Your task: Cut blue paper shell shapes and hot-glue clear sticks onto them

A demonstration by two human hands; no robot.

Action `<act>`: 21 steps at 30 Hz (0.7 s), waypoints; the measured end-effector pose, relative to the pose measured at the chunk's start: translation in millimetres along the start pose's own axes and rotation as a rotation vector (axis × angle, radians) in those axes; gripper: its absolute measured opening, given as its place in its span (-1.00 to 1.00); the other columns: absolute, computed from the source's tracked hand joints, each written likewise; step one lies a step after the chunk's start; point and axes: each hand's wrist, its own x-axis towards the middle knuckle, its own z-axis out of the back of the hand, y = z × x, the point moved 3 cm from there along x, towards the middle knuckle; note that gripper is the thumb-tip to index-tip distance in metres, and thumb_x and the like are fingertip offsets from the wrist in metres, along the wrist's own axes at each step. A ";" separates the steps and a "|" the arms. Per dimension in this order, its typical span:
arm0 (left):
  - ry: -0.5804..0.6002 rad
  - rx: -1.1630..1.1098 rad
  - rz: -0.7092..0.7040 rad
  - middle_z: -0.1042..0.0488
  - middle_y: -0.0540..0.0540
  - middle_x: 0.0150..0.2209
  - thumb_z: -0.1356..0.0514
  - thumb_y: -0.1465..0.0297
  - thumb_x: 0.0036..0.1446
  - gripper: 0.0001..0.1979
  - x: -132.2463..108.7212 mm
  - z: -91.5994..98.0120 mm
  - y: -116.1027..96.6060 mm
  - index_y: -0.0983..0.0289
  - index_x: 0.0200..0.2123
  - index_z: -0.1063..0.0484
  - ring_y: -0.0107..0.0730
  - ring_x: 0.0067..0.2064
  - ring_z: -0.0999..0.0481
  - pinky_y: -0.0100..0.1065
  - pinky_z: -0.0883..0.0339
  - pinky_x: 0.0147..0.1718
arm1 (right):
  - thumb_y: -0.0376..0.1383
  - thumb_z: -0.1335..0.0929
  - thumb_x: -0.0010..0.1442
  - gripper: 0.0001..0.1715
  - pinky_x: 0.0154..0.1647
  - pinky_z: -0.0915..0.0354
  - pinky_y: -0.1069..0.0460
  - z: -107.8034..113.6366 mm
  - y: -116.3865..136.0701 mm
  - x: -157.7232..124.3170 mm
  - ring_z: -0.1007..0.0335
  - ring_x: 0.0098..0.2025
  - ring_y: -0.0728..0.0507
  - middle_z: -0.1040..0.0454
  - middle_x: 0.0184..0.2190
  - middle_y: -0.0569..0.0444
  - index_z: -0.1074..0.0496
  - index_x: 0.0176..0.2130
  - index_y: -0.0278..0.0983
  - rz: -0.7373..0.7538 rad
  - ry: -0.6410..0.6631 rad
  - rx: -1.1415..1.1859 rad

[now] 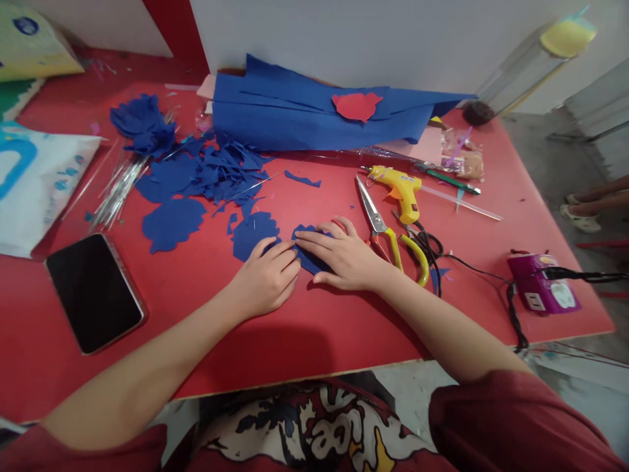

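Observation:
My right hand (344, 255) lies flat, fingers stretched, over a scalloped blue foam cutout (314, 262) on the table. A bit of red shows beside its fingers; I cannot make out what it is. Close against it, my left hand (270, 278) has its fingers curled together at the near edge of the same cutout; its fingertips are partly hidden. Another blue petal-shaped piece (253, 233) lies just beyond the left hand. Farther left is a third scalloped blue piece (173, 224). Scissors with yellow handles (376, 213) rest open-bladed right of my right hand.
Blue scraps (226, 170), a blue ruffled flower (142, 124) and thin wires (120, 193) lie at back left. A phone (95, 292) is nearer. Behind are a blue sheet (275, 121) and red cutout (357, 106). A yellow glue gun (400, 190) and purple box (543, 283) stand right.

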 end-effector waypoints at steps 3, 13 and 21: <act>0.008 -0.005 0.009 -0.52 0.25 -0.19 0.00 0.47 0.18 -0.75 0.1 -0.3 -0.1 0.40 -0.23 -0.45 -0.10 -0.02 -0.42 -0.07 -0.18 0.00 | 0.21 0.15 0.17 -0.03 0.15 0.15 -0.28 -1.2 0.1 0.8 -0.09 0.13 -0.31 -0.23 0.20 -0.06 -0.20 0.18 -0.32 -0.009 -0.017 -0.011; 0.015 -0.010 0.012 -0.51 0.24 -0.20 0.01 0.47 0.17 -0.75 0.5 -1.3 0.0 0.39 -0.24 -0.45 -0.11 -0.02 -0.41 -0.07 -0.16 0.01 | 0.20 0.17 0.17 0.00 0.14 0.13 -0.28 -3.5 0.2 1.7 -0.10 0.09 -0.30 -0.22 0.21 -0.04 -0.19 0.19 -0.35 -0.026 -0.031 -0.010; 0.017 0.015 0.008 -0.49 0.29 -0.17 0.01 0.46 0.19 -0.73 0.5 -1.5 -0.4 0.44 -0.18 -0.43 -0.08 -0.03 -0.42 -0.14 -0.23 -0.13 | 0.15 0.14 0.22 -0.08 0.15 0.10 -0.24 -0.5 -4.7 -3.0 -0.02 0.16 -0.29 -0.27 0.17 -0.07 -0.24 0.16 -0.36 0.003 -0.141 0.019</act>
